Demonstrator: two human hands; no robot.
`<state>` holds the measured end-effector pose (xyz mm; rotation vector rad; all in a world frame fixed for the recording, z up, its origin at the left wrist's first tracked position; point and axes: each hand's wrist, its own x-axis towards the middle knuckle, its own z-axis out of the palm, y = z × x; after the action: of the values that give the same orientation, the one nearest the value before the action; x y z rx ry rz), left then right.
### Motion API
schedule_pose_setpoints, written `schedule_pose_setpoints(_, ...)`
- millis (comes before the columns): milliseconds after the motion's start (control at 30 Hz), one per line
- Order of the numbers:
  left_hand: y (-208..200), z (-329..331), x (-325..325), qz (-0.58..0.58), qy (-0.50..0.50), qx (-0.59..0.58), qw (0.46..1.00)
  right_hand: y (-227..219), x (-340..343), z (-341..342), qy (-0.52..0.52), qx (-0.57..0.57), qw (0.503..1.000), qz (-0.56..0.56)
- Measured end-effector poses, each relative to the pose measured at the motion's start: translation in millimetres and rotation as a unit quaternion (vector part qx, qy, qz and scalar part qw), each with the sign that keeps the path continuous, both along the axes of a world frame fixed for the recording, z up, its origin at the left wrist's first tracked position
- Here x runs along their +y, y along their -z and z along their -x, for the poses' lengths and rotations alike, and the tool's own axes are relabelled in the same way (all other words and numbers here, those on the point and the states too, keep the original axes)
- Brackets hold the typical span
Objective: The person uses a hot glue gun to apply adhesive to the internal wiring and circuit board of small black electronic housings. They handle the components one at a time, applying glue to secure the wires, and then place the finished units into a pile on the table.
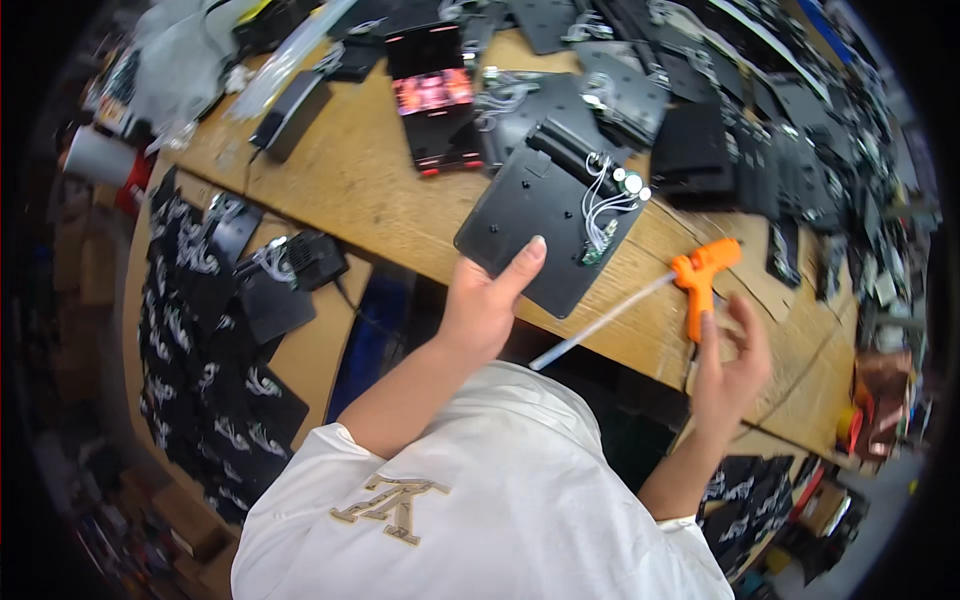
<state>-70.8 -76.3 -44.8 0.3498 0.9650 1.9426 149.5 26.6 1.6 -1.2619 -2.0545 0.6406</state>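
My left hand (485, 300) grips a black plastic panel (535, 220) by its near left corner, thumb on top and the other fingers hidden beneath. White wires (600, 210), round silvery parts (632, 183) and a small green circuit board (598, 245) sit along the panel's right side. To the right, an orange glue gun (700, 275) rests at the table's near edge, a long pale glue stick (600, 325) sticking out toward the lower left. My right hand (733, 365) is beside the gun's handle, fingers apart; whether a fingertip touches the handle I cannot tell.
Across the wooden table (390, 220) lies a phone (433, 95) with a lit screen. Black panels and wired parts (690, 150) crowd the back and right. On the left, a cardboard sheet (325, 345) carries several wired black panels (225, 370). A black box (292, 115) stands at the far left.
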Motion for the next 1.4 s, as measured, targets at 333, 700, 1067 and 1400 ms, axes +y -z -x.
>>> schedule_pose_setpoints(333,30.0,-38.8,38.0,-0.038,0.254,0.198,0.946,-24.1,-61.7,-187.9,0.359,0.224,0.905,0.043)
schedule_pose_setpoints(700,62.2,51.5,59.0,0.032,0.133,0.237,0.962,49.1,-387.5,-464.3,0.759,0.377,0.530,-0.012)
schedule_pose_setpoints(1067,77.8,64.9,50.5,-0.018,0.124,0.212,0.969,14.0,-214.9,-293.5,0.422,-0.169,0.854,0.251)
schedule_pose_setpoints(1400,-39.1,-71.8,-24.9,-0.199,0.328,0.427,0.819,-33.5,-123.3,-19.1,-0.344,0.016,0.937,0.050)
